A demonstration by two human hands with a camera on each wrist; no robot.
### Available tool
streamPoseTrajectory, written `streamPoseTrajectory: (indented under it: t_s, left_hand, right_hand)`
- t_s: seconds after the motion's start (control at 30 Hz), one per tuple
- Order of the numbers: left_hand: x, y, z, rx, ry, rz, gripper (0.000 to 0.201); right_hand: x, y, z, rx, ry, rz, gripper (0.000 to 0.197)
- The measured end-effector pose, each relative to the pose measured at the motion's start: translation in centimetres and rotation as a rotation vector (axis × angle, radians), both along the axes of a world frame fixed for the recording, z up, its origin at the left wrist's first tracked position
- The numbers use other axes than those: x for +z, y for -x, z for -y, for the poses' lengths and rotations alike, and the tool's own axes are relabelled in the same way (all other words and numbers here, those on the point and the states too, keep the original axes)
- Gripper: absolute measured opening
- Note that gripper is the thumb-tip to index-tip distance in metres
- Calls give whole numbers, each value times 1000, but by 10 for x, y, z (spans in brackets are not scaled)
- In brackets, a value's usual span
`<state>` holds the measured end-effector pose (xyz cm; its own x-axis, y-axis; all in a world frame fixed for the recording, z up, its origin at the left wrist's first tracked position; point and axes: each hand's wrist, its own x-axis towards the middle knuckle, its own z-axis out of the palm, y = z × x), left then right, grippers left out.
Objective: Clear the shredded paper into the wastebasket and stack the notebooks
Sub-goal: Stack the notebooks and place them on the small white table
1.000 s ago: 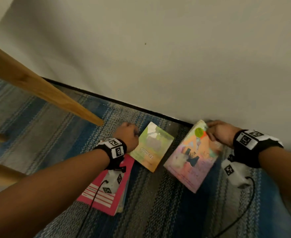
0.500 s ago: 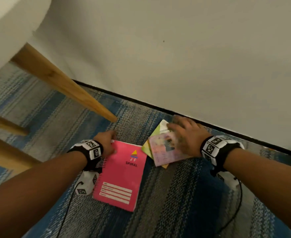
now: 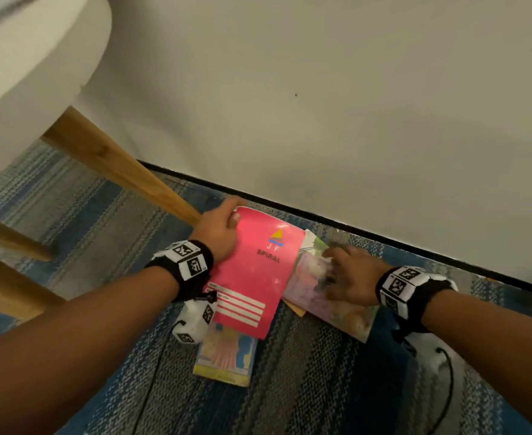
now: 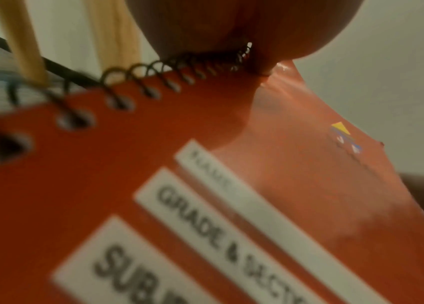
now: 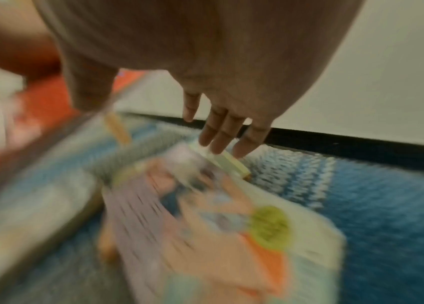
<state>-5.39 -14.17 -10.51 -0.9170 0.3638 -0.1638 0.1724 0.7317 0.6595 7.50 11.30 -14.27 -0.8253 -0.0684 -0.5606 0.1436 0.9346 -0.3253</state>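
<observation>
Taking the pink notebook [image 3: 252, 271] as the landmark: on its left edge, at the spiral end nearest the wall, the left hand [image 3: 219, 233] pinches it, thumb on the cover, and holds it lifted. Its long axis runs from the wall back toward the person. Under its near end lies a yellow notebook [image 3: 224, 356] on the rug [image 3: 321, 387]. Just right of it, the pastel notebook [image 3: 330, 306] lies on a green one [image 3: 313, 246]; the right hand [image 3: 349, 277] hovers there with fingers [image 5: 221, 135] straight, holding nothing. The left hand is probably nearer for stacking rightward.
</observation>
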Motion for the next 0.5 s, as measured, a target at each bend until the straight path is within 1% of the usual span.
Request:
streamPoseTrajectory:
  t_s: [0.03,0.1,0.13,0.17,0.23,0.3,0.37,0.4,0.43,0.5]
  left_hand:
    - [3,-2,-10,-23,-19,5,27]
    - [10,-6,-25,-44,-41,11,26]
    - [15,-7,-31,-36,-55,8,25]
    - [21,-7,-36,-15,-77,2,24]
    - [35,-6,-42,59,-125,-25,26]
    - [51,-5,-47,115,-153,-71,36]
    - [67,-6,-51,162,-174,-88,48]
    - [75,-7,-54,185,-191,-87,50]
    - [83,-9,-56,204,-203,-88,49]
    - [101,-15,-62,199,-173,-121,38]
  right_hand:
    - [8,4,4,-110,190,-16,83]
    - [25,16,16,-368,591,10,62]
    - [32,22,20,-480,727,17,54]
    - [39,28,21,-561,815,3,51]
    - [51,38,15,-607,899,-59,54]
    - [66,46,2,-604,939,-131,58]
    - [83,50,-9,-621,970,-222,58]
    - [91,50,-12,-624,985,-265,56]
    - [100,51,-15,-612,997,-305,55]
    - [116,53,-16,-583,1021,-366,53]
